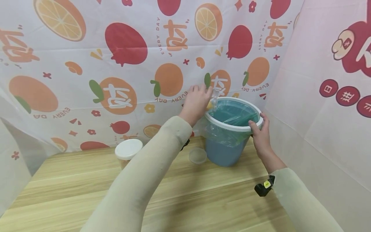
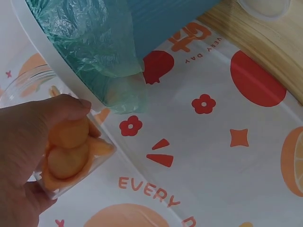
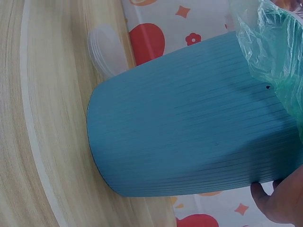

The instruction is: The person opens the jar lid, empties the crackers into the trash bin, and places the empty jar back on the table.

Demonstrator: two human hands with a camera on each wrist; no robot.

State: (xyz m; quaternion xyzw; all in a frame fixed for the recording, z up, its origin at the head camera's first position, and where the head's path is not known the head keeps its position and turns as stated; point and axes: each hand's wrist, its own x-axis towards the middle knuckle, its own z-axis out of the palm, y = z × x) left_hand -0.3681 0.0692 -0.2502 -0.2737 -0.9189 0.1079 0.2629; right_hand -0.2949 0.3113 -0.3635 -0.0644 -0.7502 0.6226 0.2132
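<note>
My left hand [image 1: 197,101] grips a clear plastic container [image 1: 214,98], which is tilted with its mouth at the rim of a blue trash bin [image 1: 223,153]. In the left wrist view, orange rounded pieces [image 2: 68,161] show inside the container [image 2: 87,176], with the thumb across its side. A green translucent bag [image 1: 227,137] lines the bin and folds over outside, under the white rim [image 1: 229,125]. My right hand [image 1: 262,137] holds that rim at the right, thumb on top and fingers round the outer side. The bin's bottom is hidden in the head view.
A clear round lid [image 1: 198,155] lies on the wooden table [image 1: 208,199] left of the bin. Farther left stands a jar with a white lid [image 1: 128,149], partly behind my left sleeve. Fruit-printed sheeting [image 1: 136,80] hangs close behind, and a pale sheet [image 1: 301,129] borders the right side.
</note>
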